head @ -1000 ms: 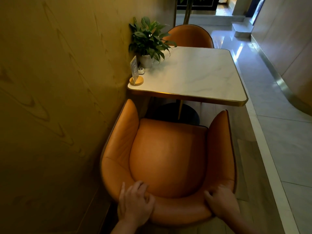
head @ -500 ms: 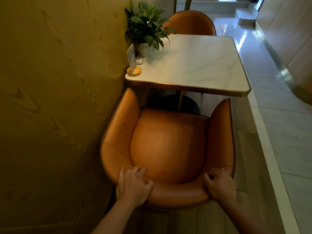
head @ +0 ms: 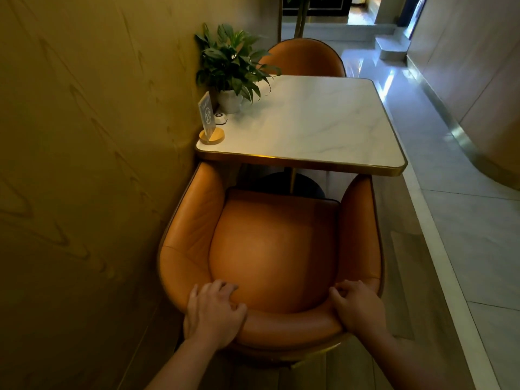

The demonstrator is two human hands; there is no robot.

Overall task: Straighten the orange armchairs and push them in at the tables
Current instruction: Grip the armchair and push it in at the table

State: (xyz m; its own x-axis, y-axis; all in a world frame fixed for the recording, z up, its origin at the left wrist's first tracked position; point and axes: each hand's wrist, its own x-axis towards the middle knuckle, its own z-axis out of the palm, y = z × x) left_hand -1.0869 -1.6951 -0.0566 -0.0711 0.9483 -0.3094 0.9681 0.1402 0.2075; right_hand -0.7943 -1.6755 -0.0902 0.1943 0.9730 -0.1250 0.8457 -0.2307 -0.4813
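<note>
Two orange armchairs were in view: the near armchair (head: 273, 249) at the near side of one square table (head: 323, 128) and the far armchair (head: 305, 57) at the opposite side. Two hands were on the near armchair. The left hand (head: 213, 313) and the right hand (head: 356, 308) each gripped the top of the padded backrest, with fingers curled over its inner edge. The near armchair's arm tips reached the table's near edge, while its seat lay outside that edge (the left arm stood close beside the wood-grain wall (head: 84, 164)). One white pot (head: 229, 101) held one leafy green plant (head: 230, 60). One round wooden base (head: 212, 135) held one clear upright sign (head: 207, 116), with one small round button device (head: 219, 118) just beside it. The tabletop was white and marble-patterned with a gold rim. Both chairs were smooth, leather-like tub shells.
</note>
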